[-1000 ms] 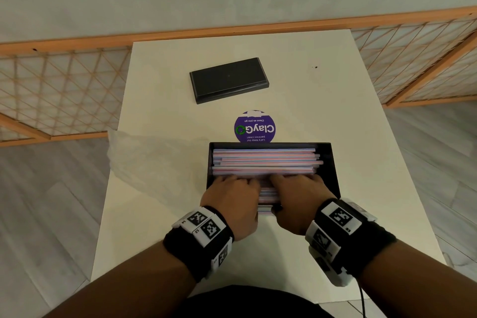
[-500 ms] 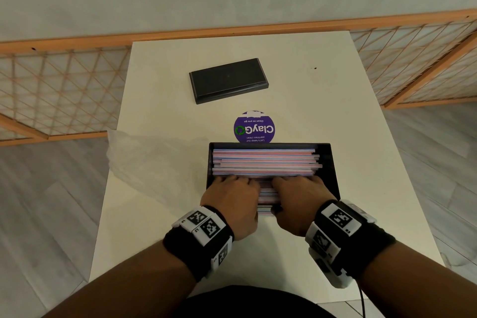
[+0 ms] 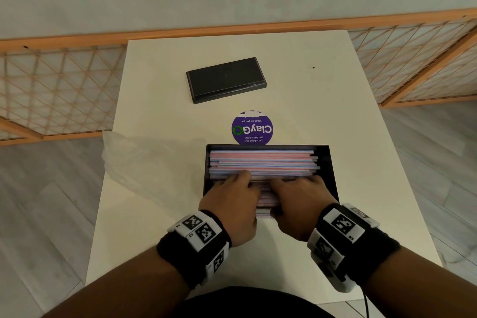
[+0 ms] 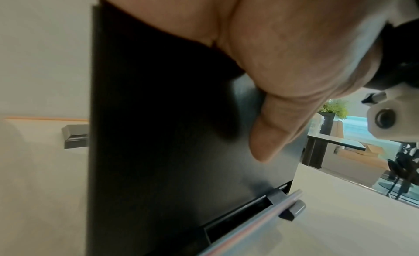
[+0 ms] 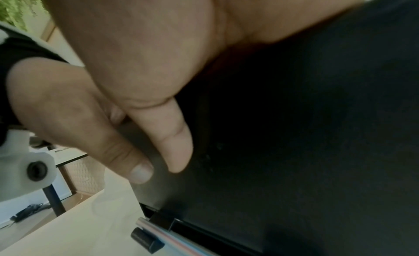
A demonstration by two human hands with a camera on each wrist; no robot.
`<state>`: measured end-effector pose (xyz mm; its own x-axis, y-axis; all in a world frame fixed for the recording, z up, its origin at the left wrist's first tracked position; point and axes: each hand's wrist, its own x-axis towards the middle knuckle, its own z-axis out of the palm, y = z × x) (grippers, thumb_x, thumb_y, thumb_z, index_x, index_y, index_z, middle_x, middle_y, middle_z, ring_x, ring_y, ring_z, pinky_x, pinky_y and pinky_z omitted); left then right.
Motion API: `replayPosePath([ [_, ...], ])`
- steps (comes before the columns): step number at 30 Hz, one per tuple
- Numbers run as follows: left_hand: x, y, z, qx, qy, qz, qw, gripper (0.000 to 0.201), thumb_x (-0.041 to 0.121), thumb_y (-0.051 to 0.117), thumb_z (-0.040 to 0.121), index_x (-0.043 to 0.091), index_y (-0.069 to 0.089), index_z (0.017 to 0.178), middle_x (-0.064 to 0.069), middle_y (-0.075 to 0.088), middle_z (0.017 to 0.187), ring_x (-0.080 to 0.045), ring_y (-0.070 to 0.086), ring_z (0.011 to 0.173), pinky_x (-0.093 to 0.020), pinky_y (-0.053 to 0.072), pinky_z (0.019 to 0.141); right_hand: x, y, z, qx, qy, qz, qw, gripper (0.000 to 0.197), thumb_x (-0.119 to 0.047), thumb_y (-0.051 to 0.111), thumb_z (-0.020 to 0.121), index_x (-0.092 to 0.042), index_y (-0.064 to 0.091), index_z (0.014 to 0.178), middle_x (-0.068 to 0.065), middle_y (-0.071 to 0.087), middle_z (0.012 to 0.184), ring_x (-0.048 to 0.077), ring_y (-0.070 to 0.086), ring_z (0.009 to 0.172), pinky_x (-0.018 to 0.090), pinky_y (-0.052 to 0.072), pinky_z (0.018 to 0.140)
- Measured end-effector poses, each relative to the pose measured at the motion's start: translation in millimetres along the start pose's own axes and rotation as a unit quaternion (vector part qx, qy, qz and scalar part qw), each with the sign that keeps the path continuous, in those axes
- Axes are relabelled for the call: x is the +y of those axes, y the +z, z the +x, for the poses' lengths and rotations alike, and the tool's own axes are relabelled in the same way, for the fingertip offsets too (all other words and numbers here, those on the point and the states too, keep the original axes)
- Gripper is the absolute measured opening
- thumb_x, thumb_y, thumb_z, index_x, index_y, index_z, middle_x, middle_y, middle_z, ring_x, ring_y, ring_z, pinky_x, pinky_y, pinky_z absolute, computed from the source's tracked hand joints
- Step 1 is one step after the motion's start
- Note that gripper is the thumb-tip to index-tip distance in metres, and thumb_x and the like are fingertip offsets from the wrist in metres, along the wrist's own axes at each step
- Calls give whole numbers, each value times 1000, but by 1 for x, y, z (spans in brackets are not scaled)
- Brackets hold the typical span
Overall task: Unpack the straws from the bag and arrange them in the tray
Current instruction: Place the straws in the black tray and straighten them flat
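Observation:
A black tray (image 3: 332, 170) sits near the table's front edge, packed with pink, blue and white straws (image 3: 260, 160) lying left to right. My left hand (image 3: 232, 188) and right hand (image 3: 299, 188) rest side by side on the near part of the pile, fingers flat on the straws. In the left wrist view the thumb (image 4: 269, 138) lies straight down the tray's front wall (image 4: 158, 134); the right thumb (image 5: 172, 141) does the same. A straw (image 4: 272, 211) lies in the slot at the wall's foot. The near straws are hidden under my hands.
The empty clear plastic bag (image 3: 149, 160) lies crumpled left of the tray, partly off the white table (image 3: 335, 111). A black lid (image 3: 225, 79) lies at the back, and a purple round sticker (image 3: 252, 128) just behind the tray. Wooden lattice screens stand around the table.
My left fingers have crept slightly farther across the straws. The right hand and the tray have hardly moved.

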<state>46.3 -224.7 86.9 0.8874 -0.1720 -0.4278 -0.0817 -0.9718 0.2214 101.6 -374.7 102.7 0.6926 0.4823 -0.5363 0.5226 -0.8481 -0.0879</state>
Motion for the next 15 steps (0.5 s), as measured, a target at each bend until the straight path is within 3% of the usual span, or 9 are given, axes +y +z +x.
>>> replayPosePath([
  [3, 5, -4, -1, 13, 5, 10, 1000, 39, 39, 58, 91, 21, 55, 125, -2, 43, 128, -24, 46, 123, -40, 42, 104, -2, -5, -2, -11, -6, -11, 1000, 37, -46, 55, 84, -30, 58, 117, -3, 53, 127, 26, 48, 122, 43, 32, 105],
  [7, 9, -9, -7, 76, 28, -12, 997, 41, 36, 61, 90, 24, 48, 127, 2, 48, 127, -20, 46, 120, -35, 41, 102, -6, -10, -6, 16, -27, 3, 999, 43, -48, 56, 83, -32, 53, 124, -5, 51, 126, 24, 47, 119, 43, 35, 102],
  [11, 1, -1, -5, 15, -2, 9, 1000, 43, 35, 61, 90, 24, 51, 129, 2, 53, 131, -22, 49, 124, -39, 43, 106, -7, -5, -6, -16, -22, 11, 1000, 36, -47, 56, 87, -30, 56, 120, -7, 54, 126, 23, 48, 122, 42, 34, 104],
  [15, 0, 2, -3, -2, -11, 34, 999, 37, 38, 59, 91, 23, 58, 124, 2, 58, 127, -22, 53, 121, -39, 43, 103, -6, 3, -1, -32, -19, -8, 999, 37, -46, 55, 88, -29, 59, 120, -7, 58, 124, 22, 51, 121, 42, 34, 106],
])
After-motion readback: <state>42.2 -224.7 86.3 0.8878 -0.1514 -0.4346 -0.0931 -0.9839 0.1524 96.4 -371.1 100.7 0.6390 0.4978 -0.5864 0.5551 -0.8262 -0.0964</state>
